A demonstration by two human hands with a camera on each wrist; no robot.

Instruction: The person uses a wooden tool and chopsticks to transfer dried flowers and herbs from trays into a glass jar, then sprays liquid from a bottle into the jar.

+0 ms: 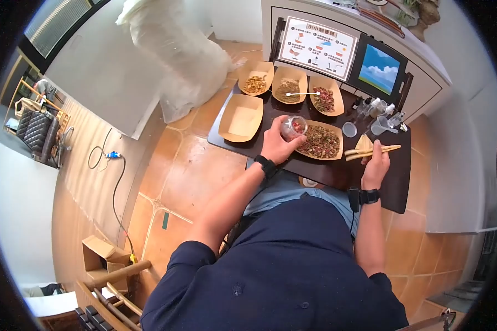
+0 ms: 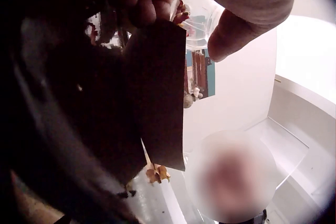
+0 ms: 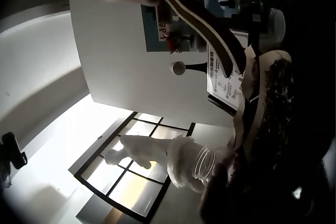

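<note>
My left hand grips a clear plastic jar with red dried bits inside, over the left end of a paper tray filled with a dried herb and petal mix. In the right wrist view the jar's threaded mouth shows uncapped. To the right of that tray, my right hand holds wooden tongs, their tips pointing left towards the mix. A tan, roughly triangular piece lies by the tongs. My left fingers curl round the jar in the left wrist view.
Behind are paper trays of yellowish dried bits, brown powder with a white spoon, and red buds. A bare paper tray stands left. Small bottles and cups and a round lid are right.
</note>
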